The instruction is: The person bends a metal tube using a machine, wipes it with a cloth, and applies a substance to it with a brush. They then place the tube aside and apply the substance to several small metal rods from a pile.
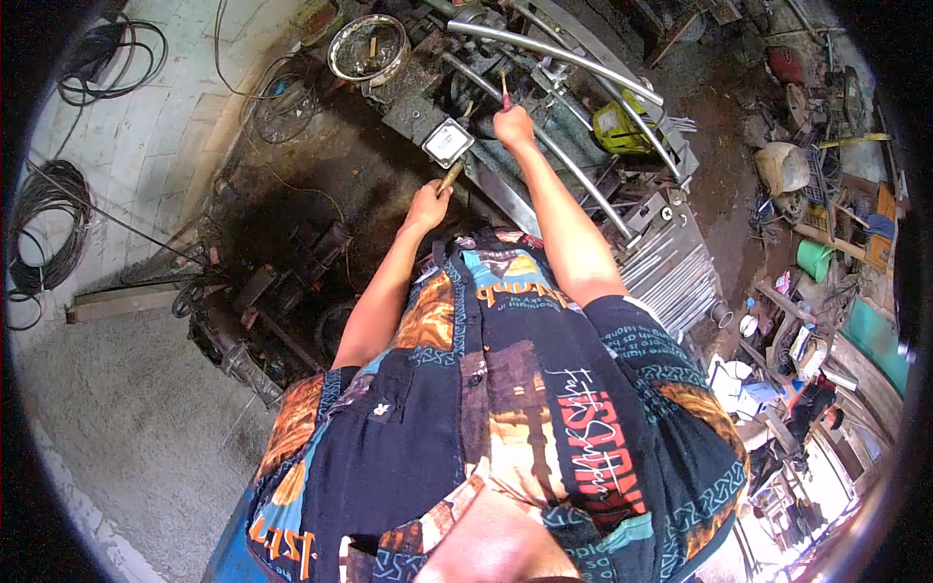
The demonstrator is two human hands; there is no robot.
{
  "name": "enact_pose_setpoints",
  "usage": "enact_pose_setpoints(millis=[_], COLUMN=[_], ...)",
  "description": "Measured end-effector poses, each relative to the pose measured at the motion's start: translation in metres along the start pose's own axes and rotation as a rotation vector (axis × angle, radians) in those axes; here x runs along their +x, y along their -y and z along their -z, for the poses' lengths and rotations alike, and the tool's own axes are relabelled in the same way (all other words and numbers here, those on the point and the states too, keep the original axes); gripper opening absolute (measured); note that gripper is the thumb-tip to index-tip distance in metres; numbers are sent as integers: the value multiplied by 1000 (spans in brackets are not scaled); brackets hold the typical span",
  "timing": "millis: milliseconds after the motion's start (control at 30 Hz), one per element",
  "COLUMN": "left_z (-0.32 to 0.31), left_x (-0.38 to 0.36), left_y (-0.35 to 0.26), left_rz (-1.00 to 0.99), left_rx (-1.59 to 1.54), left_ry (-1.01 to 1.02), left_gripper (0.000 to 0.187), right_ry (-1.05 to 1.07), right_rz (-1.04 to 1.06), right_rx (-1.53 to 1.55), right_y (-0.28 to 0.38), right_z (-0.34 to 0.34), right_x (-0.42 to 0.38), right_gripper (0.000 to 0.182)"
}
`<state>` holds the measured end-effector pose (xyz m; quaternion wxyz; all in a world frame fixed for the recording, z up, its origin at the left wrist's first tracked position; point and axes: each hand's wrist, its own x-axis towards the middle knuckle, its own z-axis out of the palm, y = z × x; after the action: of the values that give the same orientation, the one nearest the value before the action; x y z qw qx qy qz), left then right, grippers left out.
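Observation:
My right hand (513, 126) is closed around a small brush (504, 92) with a red handle, its tip pointing away from me over the machine. Lower and to the left, my left hand (428, 206) grips a short brownish-yellow stick (450, 177). The far end of that stick comes close to a square white-rimmed tray (448, 143) with greyish contents, which sits on the dark metal machine bed (413, 115). Long metal tubes (559, 155) run diagonally beside my right hand and forearm.
A round white-rimmed bucket (369, 49) stands at the machine's far left end. A yellow-green container (622, 124) sits among bent tubes on the right. Many thin metal rods (671, 282) lie near my right elbow. Coiled black cable (49, 228) hangs on the left wall.

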<state>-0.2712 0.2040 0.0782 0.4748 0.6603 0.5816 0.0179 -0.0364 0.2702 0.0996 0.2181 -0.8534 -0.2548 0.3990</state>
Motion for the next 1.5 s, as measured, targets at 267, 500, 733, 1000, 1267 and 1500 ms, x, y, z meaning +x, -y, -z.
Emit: enact_pose_setpoints(millis=[267,500,733,1000,1267,1500], left_z=[5,2,12,18,15,17], left_x=[-5,-8,-13,-15,-11,-12], left_y=[-9,-6,-7,-10,-4,-6], left_rz=[34,-22,1,15,18,5], left_rx=[-12,-12,-13,-7,-29,-26], left_ry=[7,-33,-10,-2,2,-15], left_gripper=[34,37,39,39,36,37], right_ry=[25,4,-145,-95,-150,-108], right_rz=[-32,-94,-22,-42,-51,-63], right_rx=[29,77,169,76,120,89], right_y=[4,8,38,53,45,64], right_z=[-2,-1,-7,-12,-15,-12], right_x=[2,1,10,13,1,19], right_gripper=[39,39,38,37,34,35])
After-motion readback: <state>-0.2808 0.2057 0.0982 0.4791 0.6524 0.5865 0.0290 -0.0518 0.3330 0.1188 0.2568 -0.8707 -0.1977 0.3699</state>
